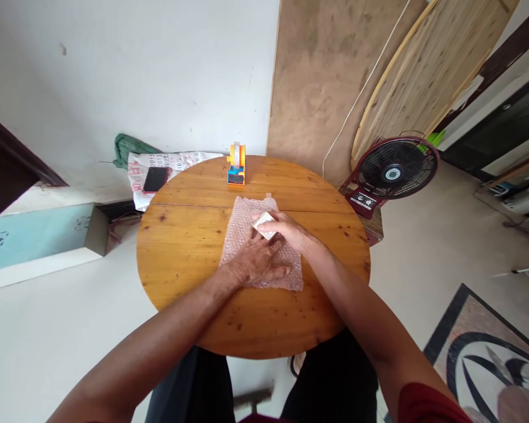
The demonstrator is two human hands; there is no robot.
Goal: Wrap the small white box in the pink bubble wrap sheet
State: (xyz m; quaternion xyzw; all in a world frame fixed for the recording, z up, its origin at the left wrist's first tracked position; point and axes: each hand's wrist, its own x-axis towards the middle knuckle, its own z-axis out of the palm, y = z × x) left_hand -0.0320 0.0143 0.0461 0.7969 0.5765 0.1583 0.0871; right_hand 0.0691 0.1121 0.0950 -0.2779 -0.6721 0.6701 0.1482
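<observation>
A sheet of bubble wrap [240, 226] lies spread in the middle of a round wooden table [180, 258]. My left hand [260, 261] rests flat on the sheet, fingers stretched out and pressing it down. Just beyond it, my right hand [286, 229] grips a small white box [264, 225] and holds it on the bubble wrap. The two hands touch each other.
An orange and blue tape dispenser [237, 164] stands at the table's far edge. A dark phone [155, 179] lies on a printed sack [176, 161] to the left. A red floor fan [394, 170] stands at the right, with wooden boards [335, 76] leaning against the wall.
</observation>
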